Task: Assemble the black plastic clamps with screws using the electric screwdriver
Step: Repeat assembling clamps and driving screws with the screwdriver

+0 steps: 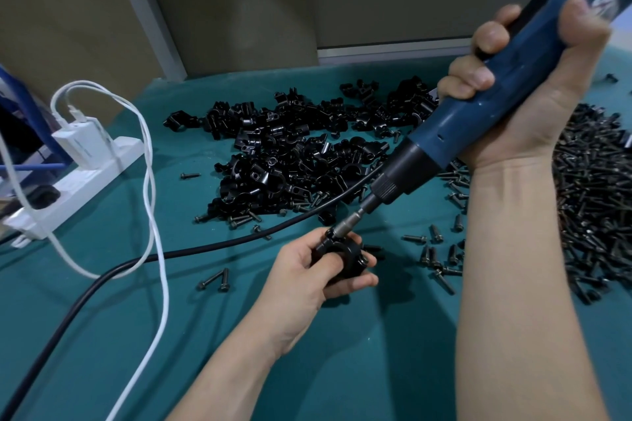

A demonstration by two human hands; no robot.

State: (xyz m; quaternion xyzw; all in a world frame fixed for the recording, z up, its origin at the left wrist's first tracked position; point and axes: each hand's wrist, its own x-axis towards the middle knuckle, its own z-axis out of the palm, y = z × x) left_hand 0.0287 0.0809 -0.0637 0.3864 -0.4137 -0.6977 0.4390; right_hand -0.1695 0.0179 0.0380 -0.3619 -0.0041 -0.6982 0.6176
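Left hand pinching a glossy round black plastic clamp, right fist wrapped round the chunky blue electric screwdriver, metal bit tilted down onto it

Views: one, the head camera.
Position: worn on the person's head, above the near side of the counter.
Direction: it faced forward and down, across the counter to the wall behind.
Nearness: close; both forearms entered from the bottom edge, the right hand looming large at upper right, nearer the lens than the left hand.
Framing: the clamp sat just below centre; the electric screwdriver ran off the top right corner.
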